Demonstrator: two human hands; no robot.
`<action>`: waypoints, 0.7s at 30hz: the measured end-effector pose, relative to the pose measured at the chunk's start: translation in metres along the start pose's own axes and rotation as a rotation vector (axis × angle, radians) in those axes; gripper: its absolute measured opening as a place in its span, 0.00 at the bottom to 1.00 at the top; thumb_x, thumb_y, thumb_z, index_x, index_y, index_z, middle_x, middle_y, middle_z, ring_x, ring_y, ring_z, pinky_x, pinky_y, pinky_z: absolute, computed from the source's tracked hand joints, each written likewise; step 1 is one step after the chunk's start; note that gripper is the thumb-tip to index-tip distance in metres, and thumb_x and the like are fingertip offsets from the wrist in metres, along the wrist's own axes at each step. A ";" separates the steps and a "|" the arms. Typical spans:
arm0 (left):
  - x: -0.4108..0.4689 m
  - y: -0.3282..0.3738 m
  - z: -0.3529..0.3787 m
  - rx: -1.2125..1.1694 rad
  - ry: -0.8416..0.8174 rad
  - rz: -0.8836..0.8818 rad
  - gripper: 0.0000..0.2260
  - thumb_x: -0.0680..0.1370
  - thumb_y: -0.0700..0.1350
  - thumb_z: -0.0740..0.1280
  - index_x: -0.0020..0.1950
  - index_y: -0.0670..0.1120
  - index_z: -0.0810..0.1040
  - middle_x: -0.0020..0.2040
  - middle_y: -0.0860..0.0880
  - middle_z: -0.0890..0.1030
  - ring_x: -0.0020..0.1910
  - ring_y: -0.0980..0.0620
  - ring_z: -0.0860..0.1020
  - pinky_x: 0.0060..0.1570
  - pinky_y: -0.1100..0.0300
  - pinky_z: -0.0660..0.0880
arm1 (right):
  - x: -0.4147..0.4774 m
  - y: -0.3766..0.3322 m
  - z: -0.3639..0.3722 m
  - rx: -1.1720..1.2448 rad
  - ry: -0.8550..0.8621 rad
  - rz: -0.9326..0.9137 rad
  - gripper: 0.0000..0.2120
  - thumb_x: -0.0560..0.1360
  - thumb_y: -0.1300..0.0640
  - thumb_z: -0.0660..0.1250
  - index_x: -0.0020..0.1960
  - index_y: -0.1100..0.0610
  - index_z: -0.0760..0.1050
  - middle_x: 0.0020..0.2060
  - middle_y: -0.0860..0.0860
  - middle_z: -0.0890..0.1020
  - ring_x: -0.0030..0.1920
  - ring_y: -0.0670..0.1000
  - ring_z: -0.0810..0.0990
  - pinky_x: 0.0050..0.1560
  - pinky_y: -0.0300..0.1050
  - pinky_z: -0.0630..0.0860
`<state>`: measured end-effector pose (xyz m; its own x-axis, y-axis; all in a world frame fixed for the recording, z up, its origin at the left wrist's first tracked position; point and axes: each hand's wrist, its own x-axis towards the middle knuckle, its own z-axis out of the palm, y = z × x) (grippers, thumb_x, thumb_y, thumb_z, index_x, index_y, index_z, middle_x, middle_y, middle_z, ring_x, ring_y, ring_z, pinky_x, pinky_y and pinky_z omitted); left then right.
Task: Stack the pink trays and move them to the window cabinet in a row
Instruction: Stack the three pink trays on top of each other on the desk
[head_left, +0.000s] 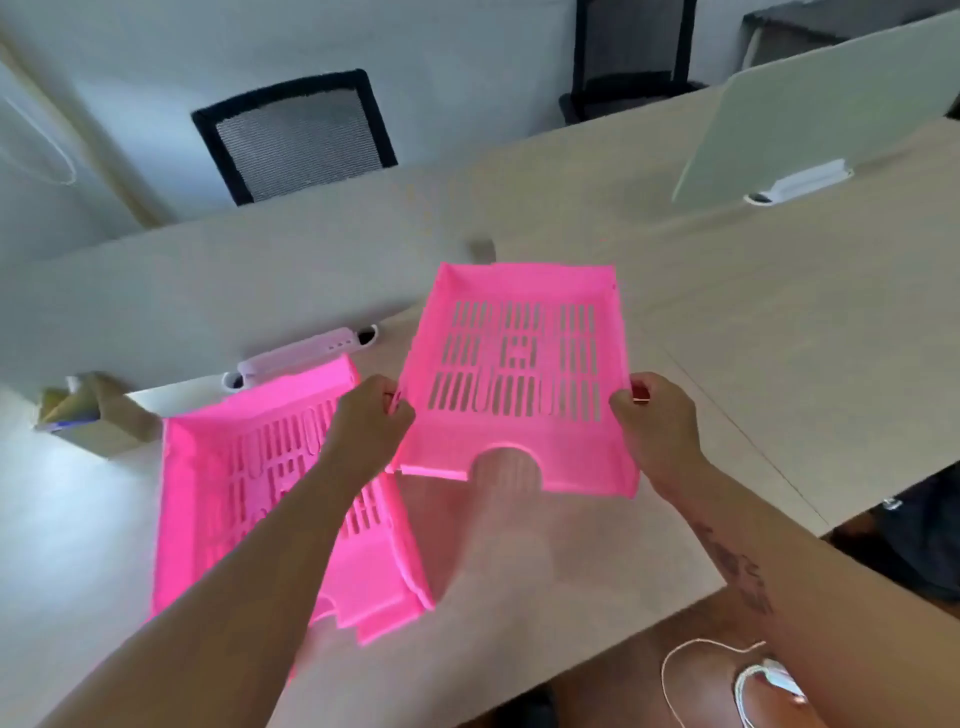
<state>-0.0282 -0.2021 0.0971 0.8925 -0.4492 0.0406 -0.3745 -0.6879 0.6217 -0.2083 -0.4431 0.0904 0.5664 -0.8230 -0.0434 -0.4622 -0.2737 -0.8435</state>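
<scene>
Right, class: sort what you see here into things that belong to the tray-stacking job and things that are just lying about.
Part of the job:
held pink tray, gripped by the left hand and right hand
second pink tray, lying on the desk

Just lying about:
mesh chair
desk divider
cardboard box
white cable

Pale wooden desk (727, 322) with white divider panel (831, 104), black mesh chair (296, 135) behind.
</scene>
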 end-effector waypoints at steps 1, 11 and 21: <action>-0.001 -0.006 -0.017 0.019 0.051 -0.013 0.03 0.75 0.41 0.66 0.41 0.43 0.75 0.34 0.48 0.76 0.31 0.52 0.71 0.28 0.60 0.65 | 0.001 -0.014 0.011 0.017 -0.016 -0.044 0.07 0.74 0.60 0.62 0.47 0.56 0.78 0.38 0.49 0.79 0.35 0.45 0.75 0.32 0.38 0.69; -0.092 -0.104 -0.155 0.129 0.383 -0.312 0.03 0.73 0.43 0.66 0.43 0.44 0.78 0.35 0.48 0.79 0.35 0.50 0.76 0.33 0.57 0.71 | -0.061 -0.127 0.130 0.102 -0.293 -0.354 0.04 0.75 0.60 0.62 0.43 0.54 0.74 0.33 0.43 0.75 0.32 0.39 0.72 0.26 0.29 0.65; -0.174 -0.171 -0.162 0.066 0.399 -0.481 0.04 0.76 0.40 0.63 0.44 0.45 0.77 0.36 0.47 0.80 0.33 0.51 0.76 0.27 0.60 0.67 | -0.138 -0.126 0.181 0.059 -0.459 -0.363 0.10 0.76 0.61 0.60 0.43 0.69 0.73 0.35 0.64 0.78 0.30 0.57 0.70 0.29 0.51 0.69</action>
<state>-0.0788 0.0863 0.1101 0.9853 0.1580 0.0646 0.0893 -0.7998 0.5935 -0.1053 -0.2047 0.1061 0.9248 -0.3785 0.0378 -0.1520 -0.4589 -0.8754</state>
